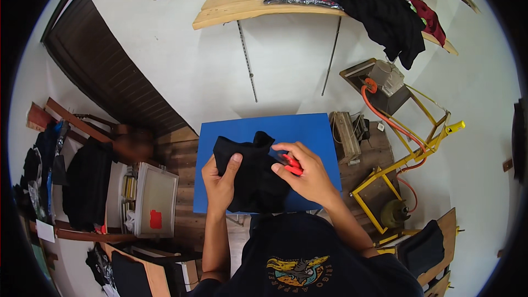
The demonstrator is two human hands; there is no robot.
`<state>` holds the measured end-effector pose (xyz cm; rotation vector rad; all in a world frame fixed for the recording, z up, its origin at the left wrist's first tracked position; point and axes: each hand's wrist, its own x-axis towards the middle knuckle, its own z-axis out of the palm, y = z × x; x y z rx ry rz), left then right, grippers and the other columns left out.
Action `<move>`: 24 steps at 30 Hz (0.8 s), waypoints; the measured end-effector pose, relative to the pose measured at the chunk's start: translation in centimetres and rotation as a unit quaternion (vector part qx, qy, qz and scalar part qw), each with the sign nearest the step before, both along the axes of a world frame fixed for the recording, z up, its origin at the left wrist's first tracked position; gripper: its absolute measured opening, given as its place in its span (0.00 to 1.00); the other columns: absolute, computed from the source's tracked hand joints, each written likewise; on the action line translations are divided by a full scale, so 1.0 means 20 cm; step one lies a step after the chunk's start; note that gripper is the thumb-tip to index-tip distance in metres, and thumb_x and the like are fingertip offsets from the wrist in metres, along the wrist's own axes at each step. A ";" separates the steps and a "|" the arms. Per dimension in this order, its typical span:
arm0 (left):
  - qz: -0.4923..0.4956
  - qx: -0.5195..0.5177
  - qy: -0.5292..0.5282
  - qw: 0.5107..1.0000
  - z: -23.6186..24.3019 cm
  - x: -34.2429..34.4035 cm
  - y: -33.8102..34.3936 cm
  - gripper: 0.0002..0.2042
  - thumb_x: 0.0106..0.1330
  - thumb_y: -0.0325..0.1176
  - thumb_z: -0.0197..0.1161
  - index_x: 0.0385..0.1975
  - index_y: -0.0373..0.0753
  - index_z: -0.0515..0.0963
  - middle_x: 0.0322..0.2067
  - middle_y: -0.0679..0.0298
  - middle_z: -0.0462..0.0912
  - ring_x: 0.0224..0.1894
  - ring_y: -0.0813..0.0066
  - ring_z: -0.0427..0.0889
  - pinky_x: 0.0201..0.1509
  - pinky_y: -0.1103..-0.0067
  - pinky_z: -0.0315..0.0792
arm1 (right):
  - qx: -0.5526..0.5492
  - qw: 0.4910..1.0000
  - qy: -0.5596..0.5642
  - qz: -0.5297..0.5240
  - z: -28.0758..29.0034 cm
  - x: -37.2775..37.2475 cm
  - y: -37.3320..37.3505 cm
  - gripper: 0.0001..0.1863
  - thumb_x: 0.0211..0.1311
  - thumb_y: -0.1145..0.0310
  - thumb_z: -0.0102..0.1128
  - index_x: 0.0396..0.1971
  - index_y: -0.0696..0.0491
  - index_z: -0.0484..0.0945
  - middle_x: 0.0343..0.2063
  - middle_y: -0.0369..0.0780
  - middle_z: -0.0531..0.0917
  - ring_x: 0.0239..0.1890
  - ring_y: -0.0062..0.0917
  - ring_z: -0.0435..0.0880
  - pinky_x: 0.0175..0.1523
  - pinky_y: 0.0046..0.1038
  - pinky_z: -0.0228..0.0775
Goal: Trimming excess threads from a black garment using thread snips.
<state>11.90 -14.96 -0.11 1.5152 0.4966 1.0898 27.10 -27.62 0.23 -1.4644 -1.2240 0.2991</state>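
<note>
Pinched soft black cloth at its nine o'clock in left hand, apparently steadying it; gripped small red tool in right hand at three o'clock.

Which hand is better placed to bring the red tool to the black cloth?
The right hand, most likely: it already holds the red tool close to the black cloth, while the left hand is occupied gripping that cloth, its thumb on top.
</note>
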 end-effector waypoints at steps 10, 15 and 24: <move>-0.027 0.000 -0.014 1.000 -0.01 0.00 0.03 0.08 0.65 0.32 0.64 0.29 0.32 0.78 0.28 0.71 0.77 0.32 0.86 0.71 0.38 0.85 0.65 | 0.069 0.997 -0.030 -0.003 -0.09 0.12 0.07 0.19 0.56 0.65 0.68 0.45 0.56 0.77 0.33 0.39 0.81 0.35 0.30 0.80 0.40 0.29 0.72; -0.011 0.043 0.006 0.999 0.01 0.00 0.00 0.06 0.62 0.28 0.65 0.28 0.32 0.78 0.27 0.69 0.77 0.31 0.83 0.72 0.37 0.85 0.66 | 0.008 0.993 -0.091 0.078 -0.14 0.22 0.08 0.16 0.54 0.65 0.69 0.38 0.58 0.77 0.31 0.43 0.79 0.32 0.35 0.80 0.38 0.29 0.71; -0.011 0.312 0.208 0.927 0.37 -0.15 0.06 0.10 0.52 0.24 0.71 0.33 0.36 0.78 0.28 0.60 0.82 0.31 0.69 0.82 0.37 0.80 0.74 | -0.041 0.981 -0.081 0.169 -0.03 0.34 0.00 0.16 0.48 0.69 0.74 0.26 0.60 0.73 0.25 0.39 0.75 0.25 0.26 0.74 0.32 0.24 0.66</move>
